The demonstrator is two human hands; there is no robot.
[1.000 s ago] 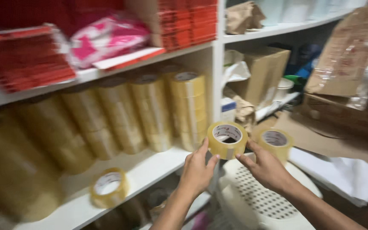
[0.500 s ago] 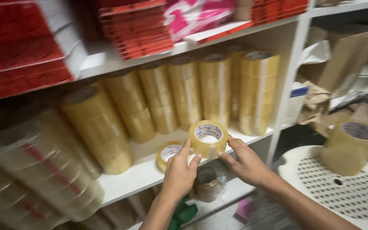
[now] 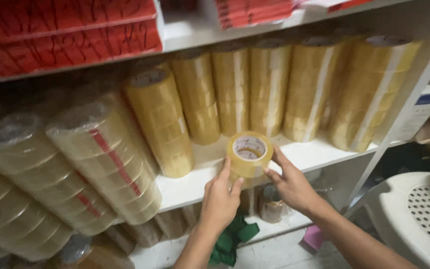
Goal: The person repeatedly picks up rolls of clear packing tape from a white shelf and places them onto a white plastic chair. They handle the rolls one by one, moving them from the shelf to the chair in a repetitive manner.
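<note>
Nearest the camera, the person's two forearms rise from the bottom edge toward a white shelf (image 3: 195, 187). The left hand (image 3: 220, 201) and the right hand (image 3: 289, 184) meet around one roll of yellowish packing tape (image 3: 249, 155), which appears to stand on another roll of the same kind at the shelf's front edge; that lower roll is mostly hidden by the hands. The left fingers (image 3: 225, 172) press against the near side of the roll and the right fingers (image 3: 277, 159) curl against its right side, so both hands are closed on it, steadying it from opposite sides, which looks like a way to keep it square on what lies beneath.

Below the shelf, a lower level holds a small jar-like object (image 3: 271, 205), something green and crumpled (image 3: 232, 241) and a pink item (image 3: 314, 238); what they are cannot be told. To the right stands a white perforated plastic stool (image 3: 414, 214).

Behind the hands, the shelf is packed with tall stacks of tape rolls (image 3: 255, 89) wrapped in clear film, upright at the back and leaning over at the left, where the clear-taped stacks with red stripes (image 3: 100, 159) tilt toward the camera.

Farthest up, the shelf above carries flat red packets (image 3: 65, 35) piled in layers.
</note>
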